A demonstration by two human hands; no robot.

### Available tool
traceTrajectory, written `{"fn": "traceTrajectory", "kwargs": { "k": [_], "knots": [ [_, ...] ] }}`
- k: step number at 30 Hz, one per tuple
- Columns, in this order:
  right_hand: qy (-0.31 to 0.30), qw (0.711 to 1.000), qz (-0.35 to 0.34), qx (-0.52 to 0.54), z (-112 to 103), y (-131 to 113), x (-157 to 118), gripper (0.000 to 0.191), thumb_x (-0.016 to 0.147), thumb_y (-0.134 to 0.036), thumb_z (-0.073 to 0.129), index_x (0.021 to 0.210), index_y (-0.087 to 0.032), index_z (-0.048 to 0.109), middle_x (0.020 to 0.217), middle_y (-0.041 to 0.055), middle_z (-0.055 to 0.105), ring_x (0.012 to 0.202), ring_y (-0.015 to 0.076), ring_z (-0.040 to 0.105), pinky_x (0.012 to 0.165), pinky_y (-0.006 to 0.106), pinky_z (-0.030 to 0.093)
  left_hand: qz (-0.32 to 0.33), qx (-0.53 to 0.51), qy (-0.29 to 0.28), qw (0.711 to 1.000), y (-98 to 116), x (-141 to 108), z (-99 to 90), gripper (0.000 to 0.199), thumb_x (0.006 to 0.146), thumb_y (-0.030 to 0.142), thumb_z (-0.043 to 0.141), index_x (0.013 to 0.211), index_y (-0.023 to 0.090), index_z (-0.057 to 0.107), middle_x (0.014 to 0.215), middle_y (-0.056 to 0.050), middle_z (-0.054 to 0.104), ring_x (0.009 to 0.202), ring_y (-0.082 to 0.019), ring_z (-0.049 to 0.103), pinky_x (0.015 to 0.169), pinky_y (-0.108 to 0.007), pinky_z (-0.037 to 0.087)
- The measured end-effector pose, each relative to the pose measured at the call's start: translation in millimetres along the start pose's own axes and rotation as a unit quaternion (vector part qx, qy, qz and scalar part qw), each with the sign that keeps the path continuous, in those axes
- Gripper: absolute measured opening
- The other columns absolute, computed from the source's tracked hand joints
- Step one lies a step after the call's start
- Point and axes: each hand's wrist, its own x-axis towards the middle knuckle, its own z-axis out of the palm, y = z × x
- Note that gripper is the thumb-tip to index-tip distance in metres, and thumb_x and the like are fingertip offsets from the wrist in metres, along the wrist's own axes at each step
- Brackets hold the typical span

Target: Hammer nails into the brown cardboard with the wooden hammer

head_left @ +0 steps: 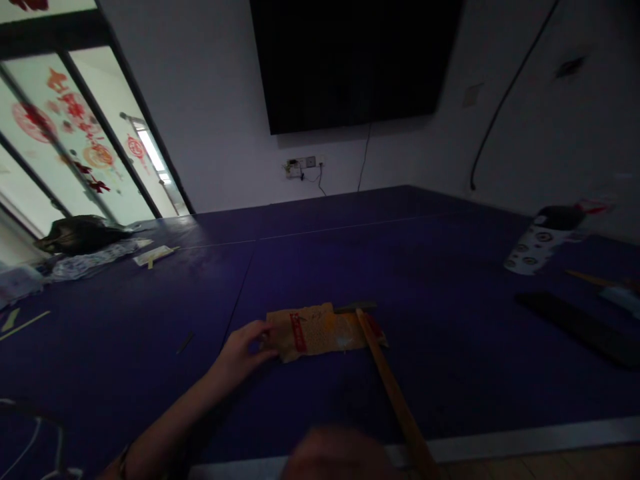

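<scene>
Blurred right hand (337, 459), packet (317, 331) against left fingers (257, 329)

A person's left hand (249, 348) curves its thumb and fingers against the left end of a flat tan packet with a red label (311, 331) on a dark blue-purple surface (300, 260), while the right hand (337, 460) is a blur at the bottom edge. A wooden-handled hammer (395, 390) crosses the packet's right part, its handle slanting toward the viewer. Farther off are a patterned cylinder (535, 245) at right, a dark bag (83, 233) at left and a black wall-mounted screen (355, 63).
</scene>
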Motion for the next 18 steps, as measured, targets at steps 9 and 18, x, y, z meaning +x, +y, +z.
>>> {"fn": "traceTrajectory", "kwargs": {
  "k": [9,18],
  "knots": [
    [-0.097,0.954,0.079,-0.273,-5.0,90.5,84.5,0.016,0.082,-0.019,0.052,0.090,-0.013,0.064,0.085,0.0077,0.068,0.085,0.0196,0.055,0.074,0.028,0.041,-0.075,-0.068,0.011,0.995,-52.7,71.9,71.1,0.079,0.047,0.014,0.080,0.118,0.014,0.046,0.119,-0.014,0.054,0.113,-0.029,0.051,0.097,-0.043,0.040],
    [-0.113,0.931,0.140,-0.317,20.8,111.1,92.6,0.028,0.077,-0.018,0.053,0.105,-0.014,0.056,0.092,0.0102,0.066,0.092,0.0222,0.054,0.080,0.031,0.035,-0.106,-0.093,0.002,0.990,-48.8,71.1,79.4,0.050,0.056,0.009,0.071,0.102,0.014,0.053,0.100,-0.007,0.063,0.094,-0.022,0.061,0.085,-0.036,0.048]
  ]
}}
